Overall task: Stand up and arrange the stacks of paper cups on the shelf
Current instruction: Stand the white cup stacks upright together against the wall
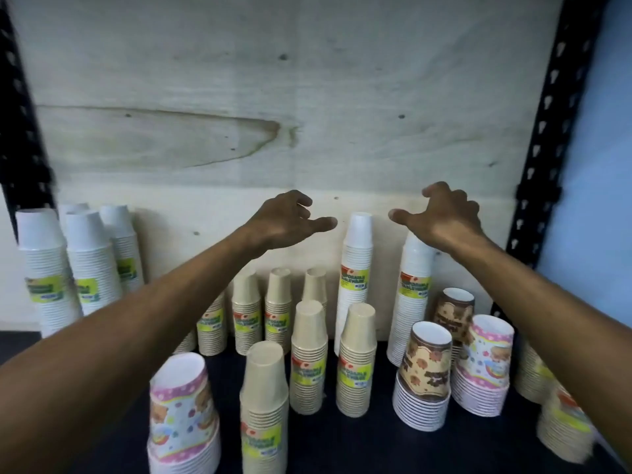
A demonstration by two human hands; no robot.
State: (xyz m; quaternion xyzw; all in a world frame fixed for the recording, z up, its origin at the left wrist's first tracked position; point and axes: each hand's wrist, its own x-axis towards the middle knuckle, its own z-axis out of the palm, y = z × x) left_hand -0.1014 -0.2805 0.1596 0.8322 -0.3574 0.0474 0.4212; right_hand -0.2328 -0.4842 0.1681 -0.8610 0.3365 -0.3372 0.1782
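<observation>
Open air around both hands; below them, upright cup stacks crowd the shelf, narrow gaps between.

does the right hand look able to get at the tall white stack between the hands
Probably yes: the right hand is open, level with the top of the tall white stack, and nothing stands between them.

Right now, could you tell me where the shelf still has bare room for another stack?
Bare dark shelf shows at the front, between the tan stack and the brown bear-print stack. Another gap lies behind the pink stack. The back row and right side are crowded.
</observation>
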